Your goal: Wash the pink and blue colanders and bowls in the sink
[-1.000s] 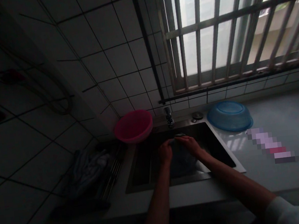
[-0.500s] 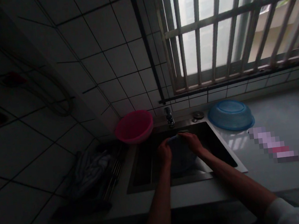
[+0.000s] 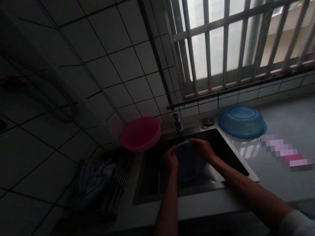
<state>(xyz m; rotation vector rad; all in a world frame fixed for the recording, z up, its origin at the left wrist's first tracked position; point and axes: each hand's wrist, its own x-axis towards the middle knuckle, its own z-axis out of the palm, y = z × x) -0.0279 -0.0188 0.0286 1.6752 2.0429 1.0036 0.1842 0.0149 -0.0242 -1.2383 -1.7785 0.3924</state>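
Observation:
Over the steel sink [image 3: 236,158], a dark bluish basin [image 3: 189,163] is tilted up, its rim toward the tap. Fingers of my left hand [image 3: 171,159] are closed on the left side of that rim. My right hand [image 3: 203,148] grips the rim at its upper right. A small pale greenish thing, perhaps a sponge or cloth, shows at the right fingertips; it is too dim to name. Much of the basin is in shadow, and its lower part sits inside the sink.
Behind the sink stands a chrome tap [image 3: 178,123], with a pink basin [image 3: 141,135] to its left. An upturned blue basin [image 3: 242,121] lies on the white counter [image 3: 311,123] at right, near a blurred-out pinkish item [image 3: 286,152]. Striped cloth [image 3: 96,180] lies by a rack at left.
My hands and the basin have shifted slightly; more of the basin's dark surface shows between them now. Both hands still grip the rim. The surroundings are the same.

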